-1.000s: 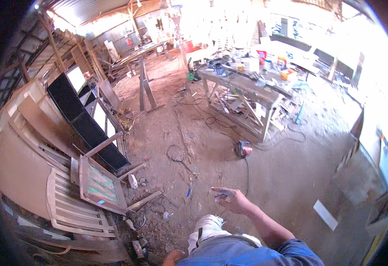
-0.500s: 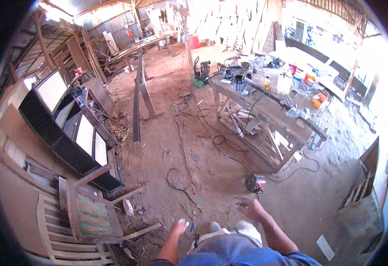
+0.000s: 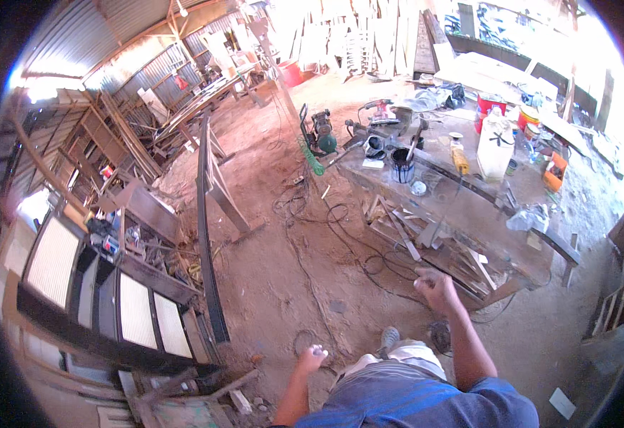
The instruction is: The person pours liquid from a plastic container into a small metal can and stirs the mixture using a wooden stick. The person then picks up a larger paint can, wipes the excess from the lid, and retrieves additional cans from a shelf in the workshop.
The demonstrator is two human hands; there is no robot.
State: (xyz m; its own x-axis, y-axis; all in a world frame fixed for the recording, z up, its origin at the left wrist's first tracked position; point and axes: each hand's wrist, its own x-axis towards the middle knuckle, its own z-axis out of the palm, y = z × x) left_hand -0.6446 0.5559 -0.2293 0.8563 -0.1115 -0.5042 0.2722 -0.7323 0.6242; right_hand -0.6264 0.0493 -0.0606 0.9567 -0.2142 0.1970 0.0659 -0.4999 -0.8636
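Note:
Low in the picture, my left hand [image 3: 312, 358] is held over the dirt floor with its fingers curled in. A small pale spot shows at its fingertips; what it is I cannot make out. My right hand [image 3: 434, 289] is raised in front of the near end of a wooden workbench [image 3: 462, 192], fingers bent inward and nothing visible in them. It appears apart from the bench. On the bench top are a dark paint can [image 3: 402, 167], a white jerrycan [image 3: 495, 146], a yellow-handled tool [image 3: 459, 158] and a red power tool [image 3: 379, 113].
Black cables [image 3: 312, 267] snake across the floor ahead. A compressor [image 3: 321, 132] stands beyond the bench's left end. A long dark plank [image 3: 208, 228] rests on a trestle to the left, near a dark cabinet with pale panels [image 3: 135, 303]. Wood scraps [image 3: 404, 232] lie beneath the bench.
My view has shifted forward, so the bench and the dark cabinet look nearer. My right hand has risen toward the bench; my left hand stays low. One shoe shows ahead of my body.

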